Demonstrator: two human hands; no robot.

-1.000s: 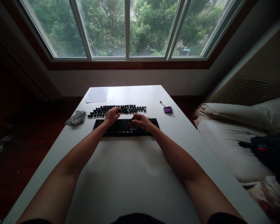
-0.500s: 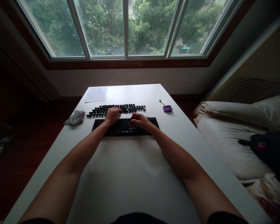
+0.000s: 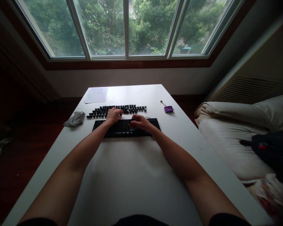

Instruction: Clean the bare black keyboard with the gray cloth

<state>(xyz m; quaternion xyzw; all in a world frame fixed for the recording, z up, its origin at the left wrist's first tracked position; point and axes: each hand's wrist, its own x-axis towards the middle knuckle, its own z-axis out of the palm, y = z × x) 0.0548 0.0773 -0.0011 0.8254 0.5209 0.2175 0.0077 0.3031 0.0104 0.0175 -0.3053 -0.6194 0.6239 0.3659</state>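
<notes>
The left hand is curled at the far edge of the keyboard, loose keycaps just beyond it; the right hand curls beside it, over the keys. If they hold something, I cannot tell

Count on the one white table: one black keyboard, with two hands on it, the left hand at its far edge and the right hand over its middle. Just beyond the keyboard, loose keycaps lie in about three rows, too small for an exact tally, and one sheet of paper lies further beyond, to its left. One grey cloth left of the keyboard; one small purple object beyond its right end.
</notes>
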